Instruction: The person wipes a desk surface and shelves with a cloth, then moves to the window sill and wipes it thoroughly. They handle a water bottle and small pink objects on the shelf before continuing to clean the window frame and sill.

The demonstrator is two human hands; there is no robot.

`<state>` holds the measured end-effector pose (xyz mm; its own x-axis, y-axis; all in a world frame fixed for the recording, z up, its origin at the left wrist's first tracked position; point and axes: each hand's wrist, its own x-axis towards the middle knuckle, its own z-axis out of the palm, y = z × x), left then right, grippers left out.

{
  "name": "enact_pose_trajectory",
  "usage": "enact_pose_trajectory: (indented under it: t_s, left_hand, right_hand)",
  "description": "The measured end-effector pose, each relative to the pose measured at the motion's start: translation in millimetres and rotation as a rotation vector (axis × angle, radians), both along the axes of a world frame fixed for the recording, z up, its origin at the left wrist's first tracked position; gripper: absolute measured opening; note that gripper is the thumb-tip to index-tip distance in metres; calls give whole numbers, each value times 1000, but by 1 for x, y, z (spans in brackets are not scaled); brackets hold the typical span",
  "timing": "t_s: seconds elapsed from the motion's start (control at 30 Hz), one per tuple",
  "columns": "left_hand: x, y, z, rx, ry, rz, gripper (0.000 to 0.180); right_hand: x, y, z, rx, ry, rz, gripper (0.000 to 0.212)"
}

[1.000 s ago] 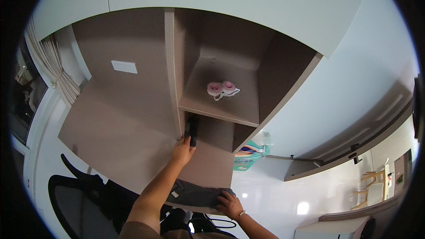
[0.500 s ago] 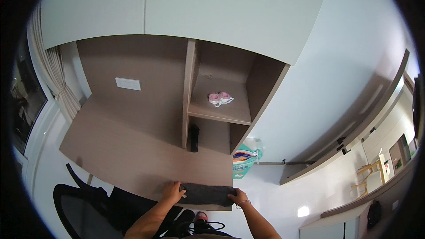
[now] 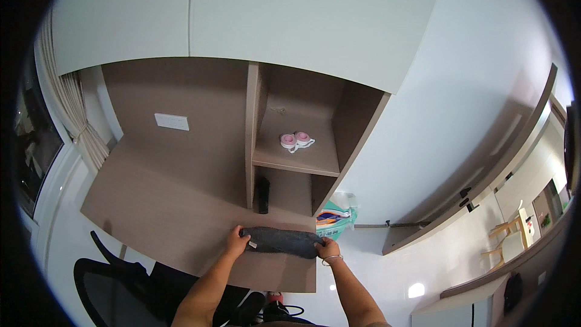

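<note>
Near left: black chair. Left hand pinches the left end of a folded dark grey cloth; right hand, wearing a bracelet, grips its right end. Cloth spans left to right over the near right part of the brown desk; contact with the surface cannot be told. Farther: black cylindrical object upright in the lower compartment; pink-and-white item on the shelf above.
</note>
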<state>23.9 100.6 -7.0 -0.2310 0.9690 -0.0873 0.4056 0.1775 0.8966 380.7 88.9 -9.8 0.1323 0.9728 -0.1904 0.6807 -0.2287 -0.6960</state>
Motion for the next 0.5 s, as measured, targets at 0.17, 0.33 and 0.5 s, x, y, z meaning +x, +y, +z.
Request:
enact_pose_trajectory:
  t_s: [0.17,0.33,0.5]
  left_hand:
    - [-4,13,1,3,-304,1,34]
    - [-12,15,80,70,-549,70,30]
    - [14,40,171,330,-789,-24,37]
  right_hand:
    - [21,13,-19,-122,588,-33,23]
    - [-9,37,50,136,820,-64,31]
    - [-4,44,175,294,1072,-113,50]
